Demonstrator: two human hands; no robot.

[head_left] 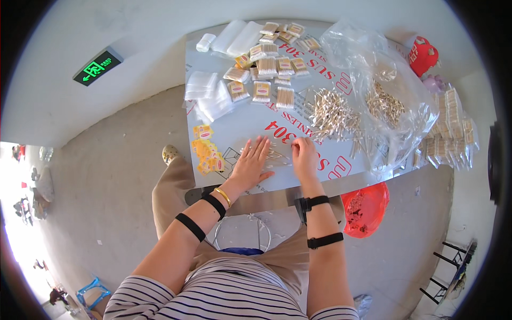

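Observation:
My left hand [250, 164] lies flat on the table with its fingers stretched out. Beside and partly under its fingers are a few loose cotton swabs [275, 154]. Just right of them, my right hand [304, 159] is closed with its fingers curled; what it holds, if anything, is hidden. A big heap of cotton swabs [333, 114] lies beyond the right hand. To the left of my left hand are scattered yellow paper labels [207, 151]. Farther off stand several filled swab packs [261, 90], with clear empty bags [213, 98] at their left.
A large clear plastic bag [392, 74] holding more swabs covers the table's right side. Stacked finished packs [450, 130] sit at the far right edge, near a red bag [423, 56]. Below the table's front edge is a red plastic bag [365, 210] with debris inside.

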